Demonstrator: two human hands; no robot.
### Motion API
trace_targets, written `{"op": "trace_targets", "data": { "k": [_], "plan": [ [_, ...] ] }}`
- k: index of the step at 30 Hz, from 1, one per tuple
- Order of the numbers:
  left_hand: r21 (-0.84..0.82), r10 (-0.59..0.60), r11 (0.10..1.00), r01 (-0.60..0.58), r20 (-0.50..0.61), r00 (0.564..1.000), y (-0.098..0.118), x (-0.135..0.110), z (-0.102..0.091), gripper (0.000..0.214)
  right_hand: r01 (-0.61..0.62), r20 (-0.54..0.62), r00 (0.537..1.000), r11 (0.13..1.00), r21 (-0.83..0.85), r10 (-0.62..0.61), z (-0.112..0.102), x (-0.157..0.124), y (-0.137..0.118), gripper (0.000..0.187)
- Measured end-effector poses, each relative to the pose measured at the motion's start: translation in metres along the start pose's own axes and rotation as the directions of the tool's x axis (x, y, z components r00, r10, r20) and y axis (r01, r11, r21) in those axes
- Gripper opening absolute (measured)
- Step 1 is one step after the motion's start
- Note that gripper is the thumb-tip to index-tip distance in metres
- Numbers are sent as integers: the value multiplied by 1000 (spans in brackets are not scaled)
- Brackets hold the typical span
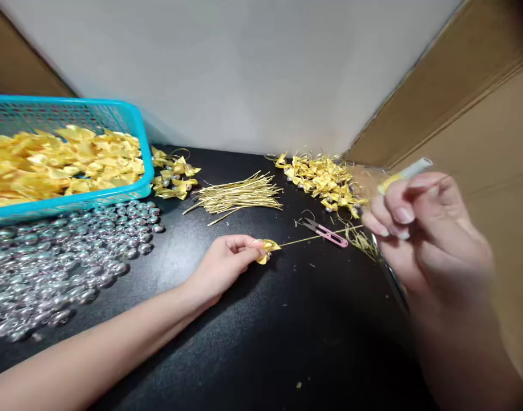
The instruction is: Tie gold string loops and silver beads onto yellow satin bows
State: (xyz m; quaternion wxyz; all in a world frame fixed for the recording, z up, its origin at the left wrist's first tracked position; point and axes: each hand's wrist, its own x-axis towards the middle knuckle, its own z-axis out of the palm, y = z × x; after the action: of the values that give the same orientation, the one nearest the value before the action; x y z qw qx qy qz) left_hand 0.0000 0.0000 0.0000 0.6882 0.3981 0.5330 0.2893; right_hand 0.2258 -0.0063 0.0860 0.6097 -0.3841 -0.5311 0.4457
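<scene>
My left hand (pixel 233 257) pinches a small gold ribbon bow (pixel 267 250) between thumb and fingertips, just above the black table. A thin gold cord (pixel 306 240) stretches from that bow to my right hand (pixel 432 234), whose curled fingers hold its far end. At the right fingers is a white and yellow tube-like piece (pixel 404 174); whether it is worn or gripped I cannot tell. Beneath the taut cord lie pink-handled thread snips (pixel 329 234) with their blades pointing up and left.
A turquoise basket (pixel 144 148) of gold bows stands at left, with many silver beads (pixel 73 268) before it. Cut gold cords (pixel 239 197) lie mid-table. Beaded bows are heaped in a small pile (pixel 173 177) and a larger pile (pixel 321 180). Cord scraps (pixel 361 242) lie right.
</scene>
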Motion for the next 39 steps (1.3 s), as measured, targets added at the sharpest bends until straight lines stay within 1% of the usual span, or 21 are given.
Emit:
{"op": "trace_targets", "data": {
  "k": [2,3,5,6,7,8,9,12,17,22,26,30,39],
  "plan": [
    [0,-2,1000,2,-6,1000,-1,0,1,12,71,-25,997,997,-23,-72,5,-3,3,5],
    [1,0,1000,0,-7,1000,-1,0,1,13,80,-17,997,995,-54,-81,8,-6,5,6],
    [6,9,1000,-8,-8,1000,-1,-1,2,16,61,28,998,987,-147,-58,20,-17,15,10],
    [10,16,1000,-16,-8,1000,-1,-1,2,18,8,67,998,973,-230,8,28,-24,23,12],
    [11,27,1000,-27,-7,1000,-1,-1,2,20,-61,129,986,943,-326,108,36,-32,31,14],
    [8,39,999,-39,-5,999,-1,-2,2,22,-96,182,967,919,-383,177,44,-40,39,16],
    [0,53,999,-53,-1,999,-1,-2,1,22,-114,222,951,908,-402,217,50,-47,47,19],
    [-48,74,996,-73,13,997,-2,-2,0,19,-125,207,949,890,-439,236,61,-61,68,19],
    [-123,45,992,-39,50,998,-3,1,-2,14,-97,161,966,858,-504,204,58,-65,83,15],
    [-184,6,983,5,57,998,-4,2,-5,13,-125,105,973,852,-508,205,57,-67,90,10],
    [-208,-10,978,25,71,997,-4,3,-6,14,-130,100,973,850,-510,209,57,-68,92,10],
    [-204,-40,978,51,60,997,-3,3,-6,16,-123,101,975,853,-507,200,57,-69,92,11],
    [-219,-47,974,54,38,998,0,1,-5,16,-122,114,972,862,-491,203,57,-68,93,10]
  ]
}}
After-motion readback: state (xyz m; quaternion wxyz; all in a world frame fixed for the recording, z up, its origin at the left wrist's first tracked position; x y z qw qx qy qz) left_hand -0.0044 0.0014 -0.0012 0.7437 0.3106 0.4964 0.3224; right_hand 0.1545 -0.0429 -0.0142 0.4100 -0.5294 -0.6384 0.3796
